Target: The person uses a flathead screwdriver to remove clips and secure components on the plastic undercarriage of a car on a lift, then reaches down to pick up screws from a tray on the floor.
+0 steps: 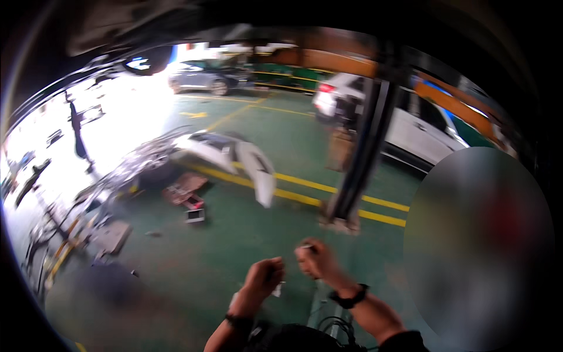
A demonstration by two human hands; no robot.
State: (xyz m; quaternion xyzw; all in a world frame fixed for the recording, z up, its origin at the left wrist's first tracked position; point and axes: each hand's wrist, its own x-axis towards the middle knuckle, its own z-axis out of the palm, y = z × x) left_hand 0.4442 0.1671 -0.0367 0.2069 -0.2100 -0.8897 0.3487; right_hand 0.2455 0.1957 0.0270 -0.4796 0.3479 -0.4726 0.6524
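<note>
My left hand (265, 277) is raised in front of me with its fingers curled closed. Something small and pale (278, 288) shows just beneath it, too blurred to name. To its right, and a little higher, my right hand (316, 258) is also closed. A small light glint (308, 249) sits by its fingers; I cannot make out what it is. The two hands are apart. A dark band (350, 297) circles my right wrist, and another dark band (239, 321) is on the left one.
A dark upright post (366, 149) stands ahead right, before a white car (419, 129). White curved body panels (257, 170) lie on the green floor (229, 249), near cardboard (185, 186) and scattered parts. Farther off is a grey car (202, 78). A blurred patch covers the right side.
</note>
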